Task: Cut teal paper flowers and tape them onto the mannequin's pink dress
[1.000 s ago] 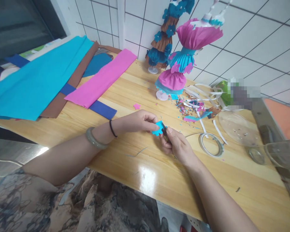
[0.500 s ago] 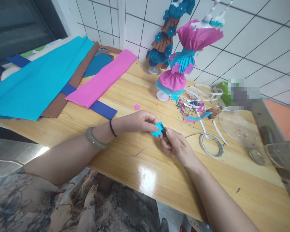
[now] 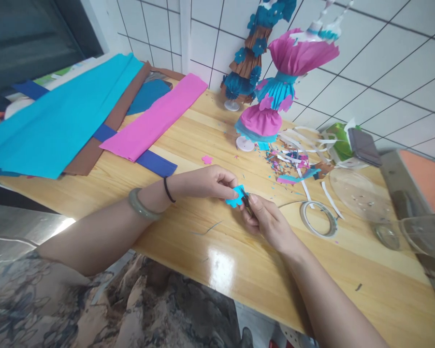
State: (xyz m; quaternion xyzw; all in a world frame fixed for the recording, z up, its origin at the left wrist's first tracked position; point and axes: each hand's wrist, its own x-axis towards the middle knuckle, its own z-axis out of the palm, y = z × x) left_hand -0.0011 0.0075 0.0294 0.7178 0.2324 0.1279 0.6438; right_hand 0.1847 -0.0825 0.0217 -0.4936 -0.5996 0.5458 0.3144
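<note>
My left hand pinches a small piece of bright blue paper with a scalloped, flower-like edge. In my right hand is a pair of small dark scissors, whose blades meet the right side of the paper. The handles are mostly hidden by my fingers. Both hands are just above the wooden table, close to its front edge. A pink paper flower lies on the tabletop beyond my left hand.
Folded blue paper and pink paper lie at the left. Two paper-dressed figures, one pink and blue, one brown and teal, stand behind. Paper scraps, a tape roll, a phone and a clear container are at the right.
The view has shifted slightly. The scissors' blades have moved a little at the blue paper's edge; both hands keep nearly the same pose.
</note>
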